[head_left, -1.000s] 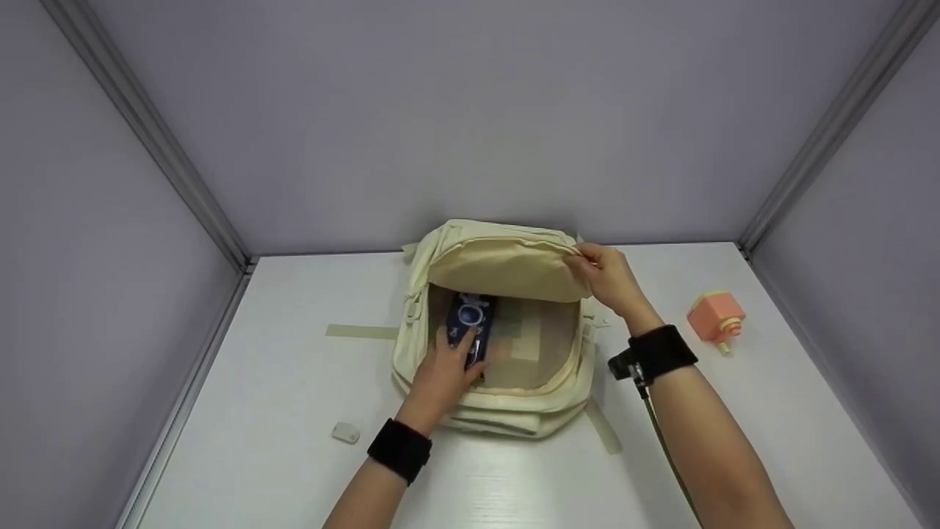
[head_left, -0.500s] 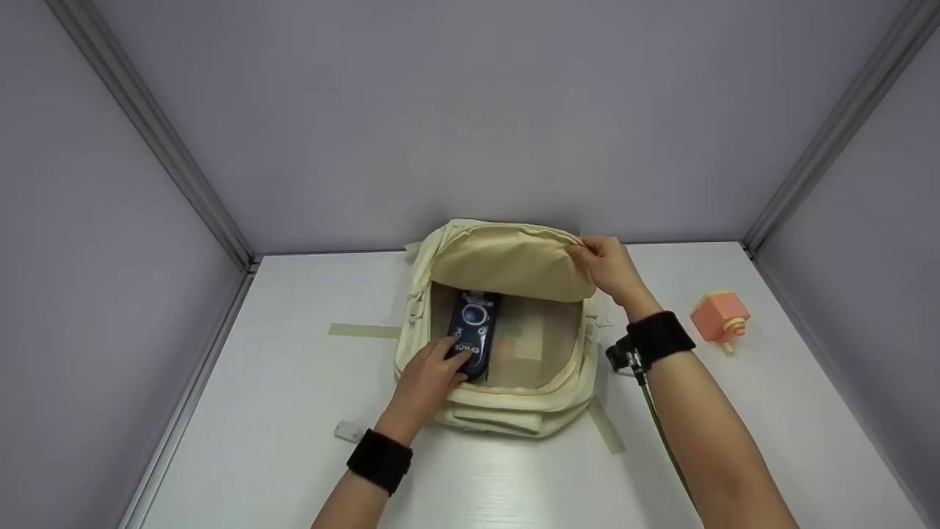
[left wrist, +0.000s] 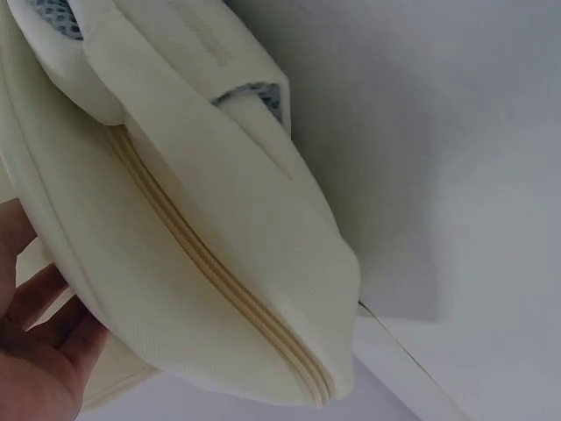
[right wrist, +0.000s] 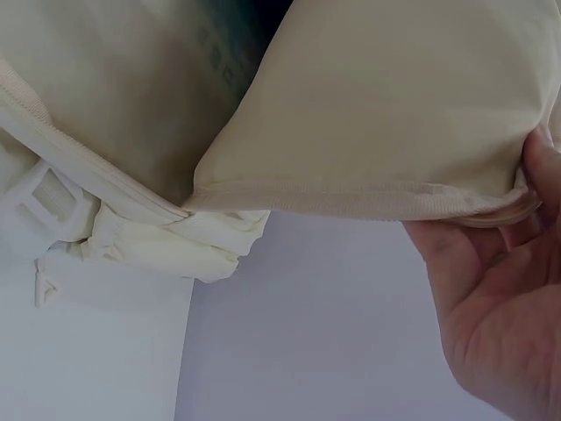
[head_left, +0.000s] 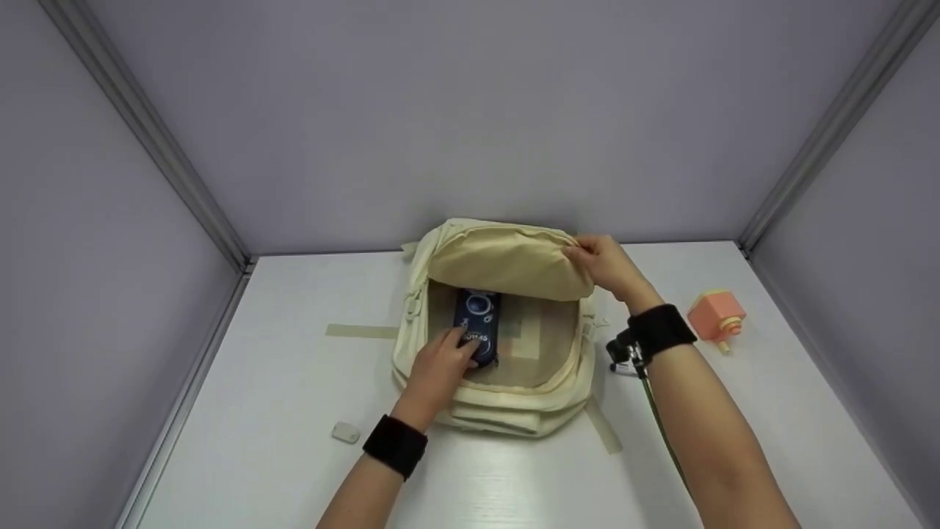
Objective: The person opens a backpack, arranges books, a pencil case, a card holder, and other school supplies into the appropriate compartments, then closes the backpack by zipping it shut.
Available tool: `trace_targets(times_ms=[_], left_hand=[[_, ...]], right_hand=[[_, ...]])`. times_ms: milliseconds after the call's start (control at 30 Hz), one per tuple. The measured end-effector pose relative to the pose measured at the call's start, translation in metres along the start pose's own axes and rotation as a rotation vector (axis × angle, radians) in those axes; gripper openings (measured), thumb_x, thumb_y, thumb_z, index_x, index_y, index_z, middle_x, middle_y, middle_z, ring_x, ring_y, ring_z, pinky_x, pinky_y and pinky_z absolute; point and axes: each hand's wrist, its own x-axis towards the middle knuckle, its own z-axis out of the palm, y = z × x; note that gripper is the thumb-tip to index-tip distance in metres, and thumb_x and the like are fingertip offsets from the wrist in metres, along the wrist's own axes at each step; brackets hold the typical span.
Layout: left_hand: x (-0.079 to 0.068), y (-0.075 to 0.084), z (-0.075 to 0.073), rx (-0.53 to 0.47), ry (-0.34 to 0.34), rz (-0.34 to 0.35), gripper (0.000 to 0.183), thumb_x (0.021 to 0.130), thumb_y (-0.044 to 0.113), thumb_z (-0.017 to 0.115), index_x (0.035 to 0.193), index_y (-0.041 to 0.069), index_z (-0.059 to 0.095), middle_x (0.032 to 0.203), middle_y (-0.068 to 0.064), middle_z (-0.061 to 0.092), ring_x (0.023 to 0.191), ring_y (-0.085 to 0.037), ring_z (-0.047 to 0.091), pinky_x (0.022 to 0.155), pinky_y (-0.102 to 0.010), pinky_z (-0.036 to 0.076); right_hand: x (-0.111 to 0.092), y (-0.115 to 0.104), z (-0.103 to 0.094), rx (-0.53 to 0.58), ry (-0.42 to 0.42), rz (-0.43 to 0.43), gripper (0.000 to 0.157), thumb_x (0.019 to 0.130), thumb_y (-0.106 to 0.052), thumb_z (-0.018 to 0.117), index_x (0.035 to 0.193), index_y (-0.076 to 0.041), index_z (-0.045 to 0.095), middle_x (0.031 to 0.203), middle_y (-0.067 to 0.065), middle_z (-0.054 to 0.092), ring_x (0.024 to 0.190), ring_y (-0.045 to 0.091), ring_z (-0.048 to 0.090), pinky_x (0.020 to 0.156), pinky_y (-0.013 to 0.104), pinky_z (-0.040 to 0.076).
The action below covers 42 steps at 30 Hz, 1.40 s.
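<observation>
A cream backpack (head_left: pixel 507 404) lies on the white table, its main compartment unzipped. A dark blue pencil case (head_left: pixel 479 316) with a space print sits inside, along the compartment's left side. My left hand (head_left: pixel 440 360) reaches in over the bag's lower left edge, and its extended fingers touch the case's lower end. In the left wrist view, the bag's side partly hides those fingers (left wrist: pixel 83 342). My right hand (head_left: pixel 602 264) pinches the rim of the raised flap (head_left: pixel 510 261) at its upper right. The right wrist view shows thumb and fingers on either side of the flap's zipper edge (right wrist: pixel 351 202).
A pink cube-shaped object (head_left: pixel 716 316) with a yellow and pink knob stands to the right. At the left front lies a small light grey piece (head_left: pixel 345 432). Straps (head_left: pixel 360 331) extend from the bag, and grey walls (head_left: pixel 470 132) enclose the table.
My left hand first drew down and left with the pencil case's lower end, then shifted up and right along with it. The right hand has kept the flap raised, lifting it slightly.
</observation>
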Motion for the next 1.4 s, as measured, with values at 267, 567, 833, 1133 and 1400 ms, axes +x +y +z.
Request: trace_targets(times_ms=[267, 567, 833, 1133, 1400], left_hand=[[0.022, -0.004, -0.005, 0.000, -0.030, -0.028, 0.033, 0.086, 0.028, 0.073, 0.113, 0.009, 0.074, 0.116, -0.019, 0.064, 0.105, -0.034, 0.062, 0.084, -0.038, 0.054], [0.030, -0.011, 0.002, 0.037, -0.094, -0.051, 0.035, 0.084, 0.025, 0.077, 0.114, 0.007, 0.071, 0.120, -0.019, 0.063, 0.104, -0.034, 0.062, 0.086, -0.040, 0.052], [0.040, -0.015, -0.019, 0.052, 0.167, -0.109, 0.026, 0.087, 0.026, 0.077, 0.101, 0.006, 0.071, 0.093, -0.011, 0.063, 0.076, -0.026, 0.065, 0.068, -0.042, 0.051], [0.071, -0.041, -0.054, -0.292, 0.127, -0.325, 0.062, 0.097, 0.039, 0.062, 0.142, 0.002, 0.040, 0.134, -0.020, 0.047, 0.119, -0.035, 0.051, 0.100, -0.047, 0.040], [0.068, -0.040, -0.066, -0.416, -0.213, -0.323, 0.028, 0.099, 0.037, 0.056, 0.094, 0.009, 0.055, 0.076, -0.002, 0.055, 0.069, -0.021, 0.055, 0.064, -0.037, 0.045]], right_hand=[[-0.003, 0.002, -0.001, 0.037, -0.022, -0.029, 0.039, 0.100, -0.017, 0.060, 0.069, -0.001, 0.042, 0.061, -0.004, 0.033, 0.050, 0.007, 0.030, 0.045, 0.021, 0.026], [-0.003, 0.002, 0.000, 0.015, 0.011, -0.047, 0.039, 0.099, -0.018, 0.061, 0.070, 0.000, 0.043, 0.062, -0.003, 0.034, 0.051, 0.007, 0.031, 0.045, 0.021, 0.026], [-0.004, 0.006, 0.003, 0.006, 0.028, -0.061, 0.036, 0.099, -0.016, 0.062, 0.068, -0.006, 0.045, 0.062, -0.003, 0.035, 0.054, 0.009, 0.032, 0.049, 0.022, 0.026], [-0.009, 0.009, 0.001, -0.024, -0.091, -0.095, 0.031, 0.099, -0.019, 0.062, 0.075, -0.003, 0.053, 0.066, -0.002, 0.039, 0.055, 0.011, 0.035, 0.050, 0.024, 0.030], [-0.020, 0.005, 0.000, -0.057, -0.216, -0.085, 0.021, 0.101, -0.013, 0.058, 0.090, 0.005, 0.062, 0.072, 0.004, 0.045, 0.055, 0.010, 0.039, 0.050, 0.024, 0.035]])
